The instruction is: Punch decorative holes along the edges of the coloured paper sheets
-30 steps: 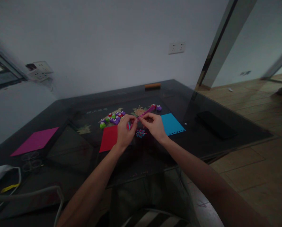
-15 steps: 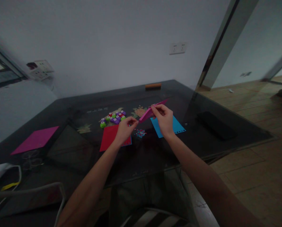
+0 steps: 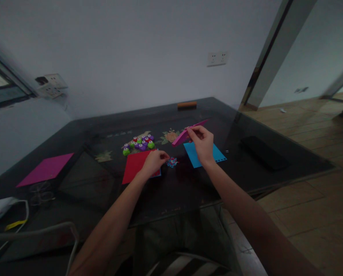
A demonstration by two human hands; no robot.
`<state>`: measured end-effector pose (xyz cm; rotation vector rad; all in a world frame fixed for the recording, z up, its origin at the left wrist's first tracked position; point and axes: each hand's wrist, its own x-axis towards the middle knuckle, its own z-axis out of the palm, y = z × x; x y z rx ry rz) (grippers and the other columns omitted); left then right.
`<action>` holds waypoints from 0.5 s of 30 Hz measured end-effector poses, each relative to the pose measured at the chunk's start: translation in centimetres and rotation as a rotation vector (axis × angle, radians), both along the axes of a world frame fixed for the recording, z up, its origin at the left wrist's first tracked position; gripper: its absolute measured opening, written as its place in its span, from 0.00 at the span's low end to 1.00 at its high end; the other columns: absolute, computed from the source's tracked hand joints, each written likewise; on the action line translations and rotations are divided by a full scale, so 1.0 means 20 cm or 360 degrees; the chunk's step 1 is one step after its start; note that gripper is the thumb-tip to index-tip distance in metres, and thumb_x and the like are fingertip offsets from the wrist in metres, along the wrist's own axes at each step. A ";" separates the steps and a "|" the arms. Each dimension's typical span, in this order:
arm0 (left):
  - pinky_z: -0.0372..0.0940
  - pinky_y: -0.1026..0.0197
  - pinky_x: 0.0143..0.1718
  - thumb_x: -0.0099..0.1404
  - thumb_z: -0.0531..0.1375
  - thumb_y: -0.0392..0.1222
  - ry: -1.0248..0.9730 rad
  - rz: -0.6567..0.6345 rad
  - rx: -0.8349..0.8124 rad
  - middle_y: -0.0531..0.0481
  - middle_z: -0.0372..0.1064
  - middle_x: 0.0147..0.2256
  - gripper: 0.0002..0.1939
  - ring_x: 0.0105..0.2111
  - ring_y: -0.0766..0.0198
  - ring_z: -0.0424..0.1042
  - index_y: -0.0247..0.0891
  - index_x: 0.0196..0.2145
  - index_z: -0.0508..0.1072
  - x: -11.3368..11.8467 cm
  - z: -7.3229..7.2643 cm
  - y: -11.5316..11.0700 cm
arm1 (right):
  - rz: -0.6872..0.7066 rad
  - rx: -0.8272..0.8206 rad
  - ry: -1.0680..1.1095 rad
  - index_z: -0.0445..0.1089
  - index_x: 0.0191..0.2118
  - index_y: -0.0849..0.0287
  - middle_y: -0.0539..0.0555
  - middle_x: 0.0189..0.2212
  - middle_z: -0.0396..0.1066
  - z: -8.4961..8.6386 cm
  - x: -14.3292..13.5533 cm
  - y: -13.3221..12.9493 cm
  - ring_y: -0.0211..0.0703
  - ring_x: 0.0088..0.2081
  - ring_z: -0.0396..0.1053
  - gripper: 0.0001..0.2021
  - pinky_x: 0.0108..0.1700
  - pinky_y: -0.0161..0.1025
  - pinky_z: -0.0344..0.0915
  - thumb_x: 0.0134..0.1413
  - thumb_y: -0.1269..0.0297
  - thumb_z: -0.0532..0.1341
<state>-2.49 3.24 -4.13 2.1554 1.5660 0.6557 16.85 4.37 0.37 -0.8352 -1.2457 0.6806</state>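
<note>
My right hand (image 3: pixel 202 142) pinches a magenta sheet (image 3: pixel 179 138), holding it tilted above the table. Under that hand lies a blue sheet (image 3: pixel 192 154) with a row of holes along its near edge. My left hand (image 3: pixel 155 161) is low over a red sheet (image 3: pixel 133 168), thumb and fingertips together at the left edge of a small pile of red, blue and white bits (image 3: pixel 172 162). Whatever those fingertips may hold is too small to make out. Behind the red sheet stand several green, purple and red figures with big eyes (image 3: pixel 139 143).
A second magenta sheet (image 3: pixel 46 169) lies at the far left of the dark table (image 3: pixel 165 199). A black oblong case (image 3: pixel 262 152) rests on the right and an orange-brown bar (image 3: pixel 187 105) near the wall. A white device (image 3: pixel 0 209) with a cord sits at lower left.
My left hand has come away from the magenta sheet's lower corner and down to the pile of small bits. My right hand still holds the sheet, slightly farther right.
</note>
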 end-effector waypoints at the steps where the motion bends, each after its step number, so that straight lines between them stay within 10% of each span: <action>1: 0.62 0.61 0.33 0.55 0.57 0.37 0.0025 -0.0001 -0.0010 0.48 0.75 0.30 0.08 0.32 0.60 0.72 0.38 0.30 0.77 0.00 -0.01 0.00 | 0.0003 0.0012 0.0003 0.68 0.30 0.59 0.51 0.26 0.69 0.00 0.00 0.00 0.37 0.28 0.67 0.10 0.27 0.34 0.64 0.49 0.56 0.61; 15: 0.62 0.59 0.36 0.57 0.56 0.37 0.0194 0.0109 0.0208 0.46 0.73 0.33 0.07 0.35 0.59 0.70 0.38 0.34 0.73 -0.05 0.01 0.01 | 0.0006 0.0022 -0.0003 0.68 0.30 0.59 0.51 0.25 0.69 0.01 0.00 0.00 0.37 0.26 0.66 0.10 0.28 0.36 0.64 0.49 0.56 0.61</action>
